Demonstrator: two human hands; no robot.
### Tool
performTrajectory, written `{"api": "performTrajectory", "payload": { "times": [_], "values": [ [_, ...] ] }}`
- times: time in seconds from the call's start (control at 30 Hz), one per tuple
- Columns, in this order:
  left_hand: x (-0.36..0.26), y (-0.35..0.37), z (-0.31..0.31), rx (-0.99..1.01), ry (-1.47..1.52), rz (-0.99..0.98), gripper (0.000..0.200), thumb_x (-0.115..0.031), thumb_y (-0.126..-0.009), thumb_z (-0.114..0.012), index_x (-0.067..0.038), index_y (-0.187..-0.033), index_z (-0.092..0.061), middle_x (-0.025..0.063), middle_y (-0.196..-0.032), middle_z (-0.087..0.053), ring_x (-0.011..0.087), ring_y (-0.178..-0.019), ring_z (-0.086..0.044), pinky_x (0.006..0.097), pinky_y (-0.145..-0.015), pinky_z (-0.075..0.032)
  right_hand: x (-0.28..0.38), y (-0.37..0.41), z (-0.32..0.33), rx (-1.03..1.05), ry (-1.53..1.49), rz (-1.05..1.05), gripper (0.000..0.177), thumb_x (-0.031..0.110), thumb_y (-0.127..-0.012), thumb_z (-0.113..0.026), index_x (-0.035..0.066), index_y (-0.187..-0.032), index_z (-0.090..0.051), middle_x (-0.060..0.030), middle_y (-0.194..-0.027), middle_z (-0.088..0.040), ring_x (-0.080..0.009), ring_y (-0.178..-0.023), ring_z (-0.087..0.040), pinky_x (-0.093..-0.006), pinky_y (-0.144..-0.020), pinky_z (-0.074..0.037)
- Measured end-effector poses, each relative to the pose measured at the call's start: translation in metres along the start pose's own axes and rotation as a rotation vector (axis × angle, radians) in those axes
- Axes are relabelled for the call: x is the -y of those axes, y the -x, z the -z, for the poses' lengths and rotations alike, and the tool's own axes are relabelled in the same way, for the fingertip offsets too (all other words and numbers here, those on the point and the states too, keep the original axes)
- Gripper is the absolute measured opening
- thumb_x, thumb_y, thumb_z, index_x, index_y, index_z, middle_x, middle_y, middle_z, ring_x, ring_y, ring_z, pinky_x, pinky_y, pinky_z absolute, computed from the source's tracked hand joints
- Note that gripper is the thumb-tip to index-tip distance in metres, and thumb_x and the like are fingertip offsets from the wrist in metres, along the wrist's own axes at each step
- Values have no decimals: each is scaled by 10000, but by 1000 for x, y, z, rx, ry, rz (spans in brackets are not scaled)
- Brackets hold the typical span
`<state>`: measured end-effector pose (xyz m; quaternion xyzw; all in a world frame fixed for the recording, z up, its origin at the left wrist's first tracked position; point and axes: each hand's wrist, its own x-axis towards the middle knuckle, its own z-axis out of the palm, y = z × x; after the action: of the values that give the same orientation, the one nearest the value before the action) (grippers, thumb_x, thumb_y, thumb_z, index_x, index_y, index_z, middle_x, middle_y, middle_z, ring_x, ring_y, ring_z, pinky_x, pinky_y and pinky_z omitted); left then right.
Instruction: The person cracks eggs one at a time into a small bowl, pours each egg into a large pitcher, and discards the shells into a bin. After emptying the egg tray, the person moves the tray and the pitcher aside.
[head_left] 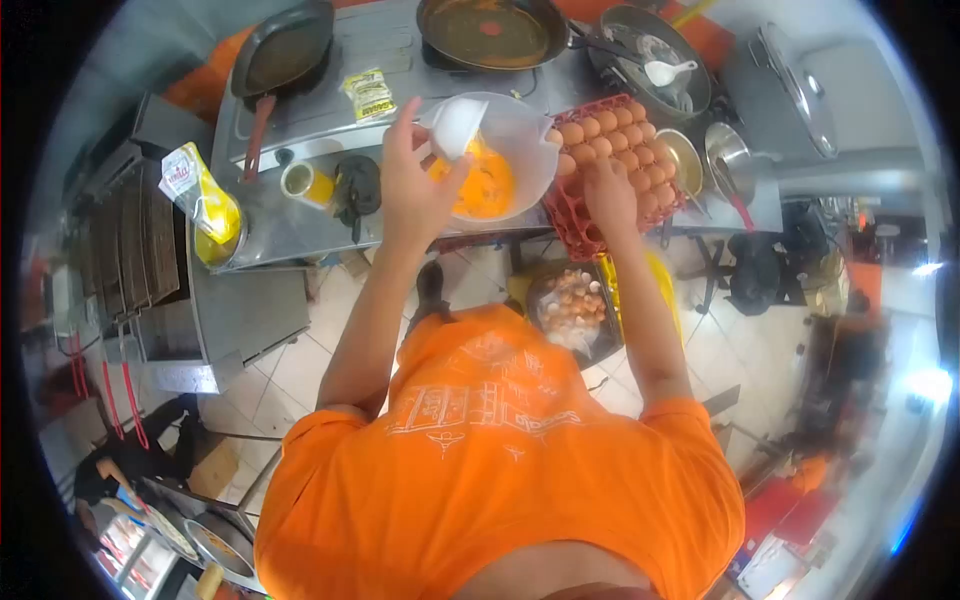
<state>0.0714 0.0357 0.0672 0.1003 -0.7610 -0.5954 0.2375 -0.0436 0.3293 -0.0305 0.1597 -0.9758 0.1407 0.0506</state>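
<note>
In my left hand (420, 185) is a small white cup (459, 125), tilted over a large translucent bowl (530, 150). Orange-yellow beaten egg (485, 188) lies in the bowl, below the cup. My right hand (608, 192) reaches into the red egg tray (572, 225) to the right of the bowl, its fingers pressed together at the eggs; whether they hold one is hidden. Rows of brown eggs (628, 138) fill the back and right of the tray, while its front left pockets hold none.
Behind are a square pan (283, 55), a round pan (490, 30) and a yellow packet (369, 94) on the stove. A yellow-labelled cup (307, 185) and a yellow pouch (208, 195) stand left. Metal bowls (727, 150) are right. Eggshells (572, 305) fill a bin below.
</note>
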Motion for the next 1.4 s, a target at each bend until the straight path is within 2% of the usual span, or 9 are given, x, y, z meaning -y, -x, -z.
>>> {"api": "performTrajectory", "payload": {
  "times": [0.2, 0.47, 0.57, 0.63, 0.9, 1.07, 1.13, 1.23, 1.4],
  "values": [
    [5, 2, 3, -36, -183, -84, 820, -42, -788, -791, -56, -1488, -364, 130, -1197, -490, 227, -1113, -563, 357, -962, -563, -12, 3, 27, -264, 5, 54, 510, 213, -779, -766, 64, -1198, -517, -225, -1165, -527, -448, -927, -605, -495, -790, -534],
    [9, -4, -2, 8, -92, -44, 820, -73, -791, -797, -69, -1487, -364, 115, -1155, -506, 236, -1118, -563, 370, -964, -567, -4, -1, 0, -112, -37, 51, 441, 185, -801, -763, 58, -1161, -544, -186, -1121, -566, -396, -934, -632, -458, -767, -554],
    [7, -3, 4, 9, -75, -19, 813, -86, -793, -798, -69, -1482, -368, 118, -1145, -505, 237, -1126, -568, 373, -959, -569, -21, -2, 16, -43, -1145, -351, 380, 87, -878, -685, 56, -1210, -502, -66, -1032, -583, -131, -887, -614, -281, -737, -535],
    [9, 0, 4, 8, -84, -2, 810, -92, -795, -798, -68, -1481, -368, 120, -1144, -503, 236, -1128, -572, 372, -955, -571, 15, 10, 45, -31, -1429, -318, 372, 89, -899, -679, 65, -1221, -495, -70, -1005, -596, -117, -896, -616, -262, -732, -528],
    [15, 4, -8, 2, 135, 92, 792, -115, -827, -785, -57, -1486, -347, 100, -1129, -495, 224, -1090, -606, 352, -918, -569, 140, 51, 71, -60, -415, 416, 295, 76, -925, -635, 28, -1193, -522, -179, -1072, -588, -345, -916, -633, -402, -745, -524],
    [14, 6, -12, 57, 215, 187, 786, -176, -853, -778, -62, -1491, -332, 89, -1111, -497, 203, -1055, -606, 330, -909, -565, 134, 47, 77, 35, -581, 189, 311, 80, -931, -632, 18, -1214, -517, -156, -1101, -578, -307, -938, -621, -368, -828, -511],
    [12, 9, -19, 92, 296, 238, 777, -194, -866, -771, -66, -1492, -328, 86, -1108, -500, 198, -1049, -604, 327, -914, -564, 135, 40, 102, 117, -1154, 13, 296, 82, -948, -623, 26, -1214, -507, -94, -1086, -576, -202, -975, -595, -332, -838, -501],
    [-6, 15, -34, 259, 574, 389, 727, -186, -900, -740, -66, -1488, -329, 89, -1123, -503, 195, -1069, -596, 341, -912, -573, 128, 26, 133, 180, -911, 98, 301, 85, -958, -616, 31, -1227, -491, -59, -1113, -563, -141, -1024, -545, -303, -851, -486],
    [-30, 27, -58, 370, 780, 573, 704, -168, -934, -700, -53, -1493, -287, 99, -1159, -502, 214, -1118, -588, 388, -931, -583, 134, 10, 165, 101, -532, 185, 271, 138, -965, -619, 17, -1166, -482, -196, -984, -648, -324, -883, -658, -388, -799, -502]
  ]
}}
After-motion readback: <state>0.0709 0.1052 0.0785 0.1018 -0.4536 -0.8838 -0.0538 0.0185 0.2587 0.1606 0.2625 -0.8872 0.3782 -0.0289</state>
